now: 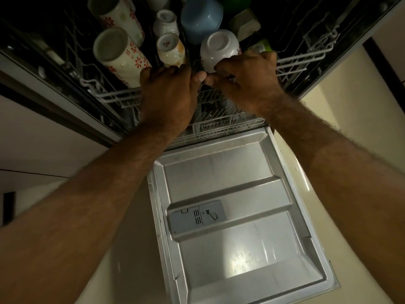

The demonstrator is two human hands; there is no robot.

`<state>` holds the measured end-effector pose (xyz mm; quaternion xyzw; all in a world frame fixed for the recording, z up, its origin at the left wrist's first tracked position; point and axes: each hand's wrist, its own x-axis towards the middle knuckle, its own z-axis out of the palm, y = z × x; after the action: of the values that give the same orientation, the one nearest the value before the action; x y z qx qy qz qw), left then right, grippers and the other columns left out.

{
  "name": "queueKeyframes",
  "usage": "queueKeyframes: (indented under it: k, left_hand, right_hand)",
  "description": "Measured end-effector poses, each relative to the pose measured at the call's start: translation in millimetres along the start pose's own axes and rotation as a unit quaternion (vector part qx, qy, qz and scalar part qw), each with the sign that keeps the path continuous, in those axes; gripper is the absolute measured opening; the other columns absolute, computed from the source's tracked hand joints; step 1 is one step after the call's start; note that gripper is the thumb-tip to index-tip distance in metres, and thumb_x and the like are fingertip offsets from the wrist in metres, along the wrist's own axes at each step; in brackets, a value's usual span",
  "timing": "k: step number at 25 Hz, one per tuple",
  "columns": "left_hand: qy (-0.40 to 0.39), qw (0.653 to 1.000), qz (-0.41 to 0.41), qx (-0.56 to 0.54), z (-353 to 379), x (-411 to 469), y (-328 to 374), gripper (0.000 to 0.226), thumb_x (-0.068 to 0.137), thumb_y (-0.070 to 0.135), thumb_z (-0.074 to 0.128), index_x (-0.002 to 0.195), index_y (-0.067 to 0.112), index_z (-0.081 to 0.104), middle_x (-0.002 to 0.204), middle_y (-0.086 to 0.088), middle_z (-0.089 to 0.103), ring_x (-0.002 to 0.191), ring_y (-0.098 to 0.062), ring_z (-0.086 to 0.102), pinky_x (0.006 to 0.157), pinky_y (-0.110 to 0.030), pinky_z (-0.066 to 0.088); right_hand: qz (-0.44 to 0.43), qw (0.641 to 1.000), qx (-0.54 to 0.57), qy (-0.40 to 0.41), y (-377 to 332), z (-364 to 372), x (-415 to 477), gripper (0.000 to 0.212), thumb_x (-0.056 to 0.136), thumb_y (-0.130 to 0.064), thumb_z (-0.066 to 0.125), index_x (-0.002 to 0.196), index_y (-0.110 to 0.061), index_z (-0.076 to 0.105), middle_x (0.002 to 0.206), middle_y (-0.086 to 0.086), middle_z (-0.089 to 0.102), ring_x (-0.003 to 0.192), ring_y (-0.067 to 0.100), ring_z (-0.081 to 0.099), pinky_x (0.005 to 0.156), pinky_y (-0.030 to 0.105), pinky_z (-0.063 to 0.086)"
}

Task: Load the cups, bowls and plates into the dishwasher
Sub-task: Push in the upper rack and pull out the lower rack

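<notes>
dishwasher door (230, 172) lies folded down nearest, with the detergent dispenser (197, 217) facing up. beyond it the front edge of the lower rack (221, 126) shows under the wrists.

left hand (167, 93) and right hand (247, 77) sit side by side on the front rail of the upper rack (116, 98). fingers of both are curled over the rail and the thumbs nearly meet. fingertips are hidden. the right knuckles sit against the near rim of the white bowl (219, 50).

load position: all crockery seen stands in the upper rack, which is drawn partly out.

orientation: the white bowl is inverted, base up. the near floral mug (119, 55) and far floral mug (118, 16) on the left are inverted too, long axis steeply upright, bases leaning far-left. the small printed cup (169, 49) and the second small cup (165, 21) are base up at centre. the blue bowl (201, 17) is tipped with its underside toward the viewer.

risks, as judged:
- a sharp shove or tug on the rail could rock the tall mugs into each other or into the small cups and chip them.
- the right hand could nudge the white bowl off its tines.
- fingers wrapped over the rail could be caught against the tub frame if the rack runs fully in.
</notes>
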<state>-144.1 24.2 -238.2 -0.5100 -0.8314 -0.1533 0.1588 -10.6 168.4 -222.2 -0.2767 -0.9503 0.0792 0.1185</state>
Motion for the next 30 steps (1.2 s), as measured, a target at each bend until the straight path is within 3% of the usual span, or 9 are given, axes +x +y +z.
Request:
queueKeyframes:
  k: [4, 6, 10, 12, 18, 22, 25, 27, 30]
  left_hand:
    - [-0.02, 0.999, 0.003, -0.033, -2, -15, 0, 0.05, 0.101, 0.05, 0.044, 0.126, 0.01, 0.062, 0.123, -0.015, 0.066, 0.124, -0.036, 0.056, 0.107, -0.051, 0.038]
    - [-0.011, 0.999, -0.004, -0.044, -5, -34, 6, 0.061, 0.097, 0.051, 0.052, 0.143, 0.01, 0.054, 0.144, -0.017, 0.055, 0.141, -0.038, 0.043, 0.117, -0.056, 0.03]
    - [0.017, 0.989, -0.023, -0.142, -11, -75, 26, 0.075, 0.094, 0.04, 0.064, 0.155, 0.005, 0.038, 0.162, -0.023, 0.031, 0.152, -0.043, 0.023, 0.121, -0.058, 0.028]
    - [0.01, 0.983, -0.038, -0.18, -4, -97, 34, 0.075, 0.094, 0.033, 0.067, 0.157, 0.005, 0.035, 0.164, -0.023, 0.026, 0.153, -0.04, 0.023, 0.119, -0.057, 0.032]
    - [-0.099, 0.971, -0.091, -0.195, 57, -147, 46, 0.078, 0.096, 0.036, 0.063, 0.161, 0.012, 0.026, 0.167, -0.016, 0.022, 0.154, -0.032, 0.024, 0.121, -0.054, 0.031]
    - [-0.144, 0.975, -0.108, -0.133, 111, -133, 36, 0.088, 0.092, 0.034, 0.071, 0.161, 0.008, 0.023, 0.164, -0.019, 0.028, 0.15, -0.036, 0.03, 0.121, -0.05, 0.03]
    - [-0.221, 0.963, -0.118, -0.096, 151, -105, 24, 0.095, 0.088, 0.034, 0.074, 0.161, 0.008, 0.02, 0.164, -0.019, 0.028, 0.149, -0.037, 0.032, 0.12, -0.051, 0.032]
    - [-0.272, 0.949, -0.131, -0.096, 171, -90, 17, 0.087, 0.087, 0.032, 0.074, 0.158, 0.013, 0.027, 0.158, -0.018, 0.037, 0.142, -0.038, 0.04, 0.114, -0.052, 0.038]
    - [-0.272, 0.945, -0.146, -0.109, 177, -84, 16, 0.061, 0.089, 0.029, 0.072, 0.142, 0.015, 0.045, 0.139, -0.016, 0.055, 0.126, -0.037, 0.055, 0.102, -0.049, 0.049]
  right_hand:
    - [-0.006, 1.0, -0.027, -0.011, -1, -4, -5, 0.059, 0.09, -0.071, 0.043, 0.131, -0.032, 0.06, 0.13, -0.007, 0.064, 0.131, 0.022, 0.048, 0.109, 0.043, 0.022]
    - [-0.003, 0.999, -0.016, 0.027, -2, 1, -15, 0.063, 0.089, -0.065, 0.049, 0.139, -0.027, 0.056, 0.141, -0.004, 0.058, 0.139, 0.021, 0.042, 0.114, 0.043, 0.021]
    - [0.002, 0.98, 0.038, 0.197, -8, 24, -67, 0.056, 0.092, -0.041, 0.064, 0.142, -0.017, 0.056, 0.152, 0.009, 0.047, 0.146, 0.029, 0.037, 0.115, 0.054, 0.031]
    - [0.005, 0.974, 0.075, 0.213, -10, 39, -102, 0.057, 0.091, -0.03, 0.068, 0.143, -0.012, 0.054, 0.155, 0.015, 0.042, 0.146, 0.031, 0.035, 0.111, 0.055, 0.035]
    - [0.032, 0.996, 0.073, 0.037, 16, 112, -140, 0.068, 0.087, -0.023, 0.07, 0.15, -0.016, 0.044, 0.157, 0.011, 0.039, 0.146, 0.029, 0.034, 0.114, 0.052, 0.032]
    - [0.033, 0.997, 0.06, -0.039, 28, 152, -104, 0.078, 0.084, -0.026, 0.072, 0.153, -0.017, 0.036, 0.154, 0.008, 0.042, 0.143, 0.029, 0.038, 0.114, 0.053, 0.037]
    - [0.035, 0.991, 0.032, -0.128, 34, 171, -66, 0.09, 0.081, -0.027, 0.074, 0.156, -0.016, 0.026, 0.156, 0.009, 0.039, 0.145, 0.031, 0.034, 0.117, 0.051, 0.033]
    - [0.026, 0.985, 0.013, -0.171, 36, 180, -50, 0.095, 0.08, -0.027, 0.076, 0.158, -0.016, 0.023, 0.155, 0.01, 0.04, 0.145, 0.032, 0.035, 0.118, 0.049, 0.033]
    - [0.026, 0.985, 0.003, -0.168, 36, 181, -48, 0.086, 0.081, -0.022, 0.076, 0.154, -0.017, 0.031, 0.15, 0.009, 0.046, 0.14, 0.032, 0.041, 0.114, 0.045, 0.039]
